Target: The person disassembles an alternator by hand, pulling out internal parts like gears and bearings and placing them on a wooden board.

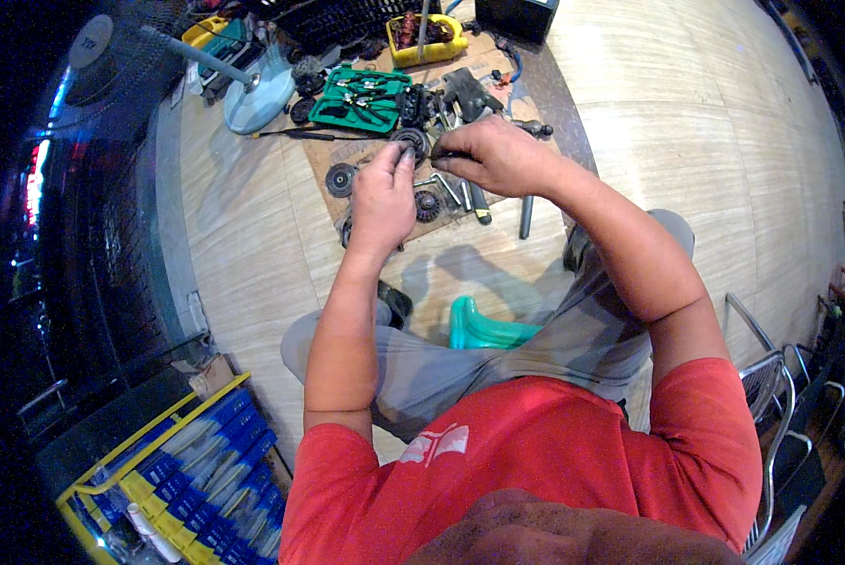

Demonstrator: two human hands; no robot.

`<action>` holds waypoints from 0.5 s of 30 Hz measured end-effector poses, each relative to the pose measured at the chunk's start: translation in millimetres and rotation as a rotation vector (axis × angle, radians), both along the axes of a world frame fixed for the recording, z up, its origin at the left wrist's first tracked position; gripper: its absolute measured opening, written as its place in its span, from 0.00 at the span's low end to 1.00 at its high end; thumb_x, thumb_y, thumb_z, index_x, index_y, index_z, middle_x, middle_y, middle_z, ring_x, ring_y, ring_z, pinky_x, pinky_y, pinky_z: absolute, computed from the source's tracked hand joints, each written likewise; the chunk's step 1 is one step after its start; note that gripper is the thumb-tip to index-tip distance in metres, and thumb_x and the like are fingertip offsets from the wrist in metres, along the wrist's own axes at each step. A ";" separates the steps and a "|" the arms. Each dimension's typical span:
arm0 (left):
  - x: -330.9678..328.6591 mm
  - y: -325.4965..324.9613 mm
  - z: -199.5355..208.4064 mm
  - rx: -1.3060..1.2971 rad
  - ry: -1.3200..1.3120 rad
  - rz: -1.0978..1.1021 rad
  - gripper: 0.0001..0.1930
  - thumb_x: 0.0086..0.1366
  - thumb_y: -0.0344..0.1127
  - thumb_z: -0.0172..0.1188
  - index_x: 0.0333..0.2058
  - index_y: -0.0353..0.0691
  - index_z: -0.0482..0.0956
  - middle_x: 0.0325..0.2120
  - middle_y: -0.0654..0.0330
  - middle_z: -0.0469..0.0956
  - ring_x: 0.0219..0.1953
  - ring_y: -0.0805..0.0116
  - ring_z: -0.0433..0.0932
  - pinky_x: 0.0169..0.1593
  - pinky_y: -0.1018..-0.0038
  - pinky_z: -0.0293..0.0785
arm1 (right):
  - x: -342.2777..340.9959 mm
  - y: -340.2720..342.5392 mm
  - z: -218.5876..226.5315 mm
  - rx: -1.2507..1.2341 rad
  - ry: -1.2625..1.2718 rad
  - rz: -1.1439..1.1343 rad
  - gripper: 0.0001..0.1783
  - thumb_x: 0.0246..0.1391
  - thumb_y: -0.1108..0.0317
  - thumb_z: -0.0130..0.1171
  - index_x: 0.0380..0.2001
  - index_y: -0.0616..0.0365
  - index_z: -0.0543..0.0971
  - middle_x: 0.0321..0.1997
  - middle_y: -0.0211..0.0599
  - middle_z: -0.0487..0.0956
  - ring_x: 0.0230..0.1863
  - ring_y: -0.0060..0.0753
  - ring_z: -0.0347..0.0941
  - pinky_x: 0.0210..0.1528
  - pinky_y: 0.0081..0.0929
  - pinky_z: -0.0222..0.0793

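Observation:
My left hand (385, 196) has its fingers closed at the near edge of a dark, ringed round metal part (409, 142). Just right of that part, my right hand (498, 155) is bent over with thumb and fingers pinched together; what lies between them is too small and dark to name. Two more round parts, a dark disc (341, 179) and a toothed wheel (427, 205), lie on the cardboard (352, 153) around my hands. Below my right hand are a bright metal L-shaped wrench (448, 188) and a tool with a black and yellow handle (480, 202).
Beyond my hands lie a green tool tray (358, 99) with pliers and a yellow cut-open container (427, 42) of reddish parts. A fan's pale round base (260, 92) stands left, a hammer (533, 128) lies right. A green stool (488, 328) shows beneath me; a blue-yellow rack (196, 471) is lower left.

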State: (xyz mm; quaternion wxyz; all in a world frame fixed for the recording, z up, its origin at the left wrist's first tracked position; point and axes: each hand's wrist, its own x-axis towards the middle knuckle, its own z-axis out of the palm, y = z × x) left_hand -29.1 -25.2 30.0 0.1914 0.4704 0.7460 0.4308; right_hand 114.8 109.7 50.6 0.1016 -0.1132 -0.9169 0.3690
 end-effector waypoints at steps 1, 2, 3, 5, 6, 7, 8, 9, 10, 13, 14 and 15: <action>-1.0 0.0 -1.9 -0.011 0.020 0.001 0.10 0.64 0.33 0.52 0.40 0.34 0.77 0.29 0.44 0.78 0.32 0.49 0.78 0.35 0.63 0.72 | 0.4 -0.1 0.2 0.013 0.013 -0.005 0.12 0.51 0.61 0.57 0.30 0.59 0.76 0.28 0.51 0.77 0.33 0.57 0.74 0.36 0.49 0.69; -1.5 -0.4 -2.3 -0.023 0.041 0.004 0.10 0.64 0.33 0.52 0.40 0.35 0.77 0.30 0.43 0.78 0.33 0.47 0.78 0.36 0.61 0.72 | 0.4 -0.7 0.4 0.025 0.027 -0.009 0.12 0.51 0.61 0.58 0.30 0.59 0.76 0.27 0.51 0.77 0.33 0.57 0.74 0.36 0.49 0.69; -1.3 -0.7 -1.7 -0.056 0.082 0.000 0.10 0.64 0.33 0.52 0.40 0.35 0.77 0.30 0.43 0.78 0.34 0.46 0.78 0.36 0.60 0.72 | 0.3 -1.2 0.3 0.037 0.041 -0.012 0.12 0.50 0.61 0.58 0.30 0.59 0.76 0.27 0.51 0.77 0.33 0.57 0.74 0.36 0.49 0.69; 0.6 -0.2 1.1 -0.120 0.161 -0.009 0.09 0.64 0.33 0.52 0.39 0.37 0.77 0.30 0.43 0.78 0.35 0.44 0.78 0.37 0.57 0.72 | -0.4 -1.1 -4.1 0.083 0.023 -0.004 0.10 0.49 0.63 0.60 0.31 0.58 0.77 0.28 0.49 0.77 0.33 0.54 0.74 0.35 0.46 0.69; 2.0 0.1 2.6 -0.156 0.223 -0.036 0.09 0.64 0.33 0.51 0.39 0.38 0.77 0.30 0.43 0.78 0.35 0.44 0.77 0.37 0.56 0.72 | -0.4 -1.1 -5.9 0.107 0.013 -0.001 0.10 0.48 0.64 0.61 0.32 0.58 0.78 0.28 0.47 0.77 0.33 0.53 0.74 0.34 0.44 0.70; 3.7 0.3 4.3 -0.191 0.284 -0.062 0.09 0.64 0.33 0.51 0.39 0.39 0.76 0.30 0.44 0.78 0.34 0.44 0.77 0.38 0.55 0.72 | 0.3 -1.1 -6.3 0.132 0.000 0.008 0.10 0.48 0.64 0.61 0.32 0.58 0.78 0.28 0.47 0.77 0.33 0.53 0.74 0.35 0.44 0.70; 4.9 -0.3 5.0 -0.229 0.346 -0.087 0.08 0.63 0.33 0.50 0.38 0.40 0.76 0.29 0.44 0.78 0.34 0.44 0.77 0.38 0.54 0.72 | 0.6 -1.2 -5.8 0.155 -0.013 0.020 0.09 0.48 0.64 0.60 0.31 0.57 0.78 0.28 0.46 0.77 0.33 0.53 0.74 0.35 0.44 0.69; 5.6 -1.3 4.5 -0.249 0.362 -0.123 0.08 0.63 0.32 0.50 0.38 0.39 0.76 0.30 0.44 0.78 0.35 0.44 0.77 0.38 0.55 0.72 | 0.9 -1.5 -5.9 0.179 -0.025 0.032 0.09 0.49 0.64 0.60 0.31 0.57 0.78 0.29 0.45 0.77 0.33 0.52 0.74 0.35 0.44 0.69; 6.2 -2.4 4.0 -0.270 0.378 -0.159 0.08 0.62 0.31 0.50 0.38 0.39 0.77 0.30 0.44 0.77 0.36 0.43 0.76 0.39 0.55 0.71 | 0.9 -1.4 -7.0 0.196 -0.022 0.031 0.09 0.49 0.64 0.60 0.31 0.57 0.78 0.29 0.45 0.77 0.34 0.52 0.74 0.35 0.44 0.69; 11.0 -2.2 12.1 -0.423 0.432 -0.248 0.09 0.61 0.30 0.50 0.38 0.39 0.77 0.31 0.44 0.78 0.37 0.44 0.76 0.40 0.55 0.72 | 1.5 1.0 -10.0 0.225 -0.013 0.029 0.08 0.49 0.64 0.59 0.31 0.57 0.78 0.29 0.44 0.77 0.34 0.53 0.74 0.35 0.44 0.69; 12.1 -2.1 15.3 -0.489 0.451 -0.274 0.09 0.61 0.29 0.50 0.38 0.40 0.77 0.32 0.44 0.78 0.37 0.44 0.76 0.41 0.55 0.72 | 1.6 1.6 -9.8 0.219 -0.010 0.030 0.08 0.49 0.65 0.59 0.31 0.57 0.78 0.29 0.44 0.77 0.34 0.53 0.74 0.35 0.44 0.69; 10.8 -3.3 13.1 -0.442 0.434 -0.313 0.09 0.60 0.29 0.51 0.38 0.40 0.78 0.32 0.45 0.78 0.37 0.44 0.76 0.41 0.56 0.72 | 1.7 2.3 -10.0 0.214 -0.007 0.031 0.08 0.50 0.65 0.59 0.31 0.57 0.78 0.30 0.44 0.77 0.34 0.53 0.74 0.35 0.43 0.69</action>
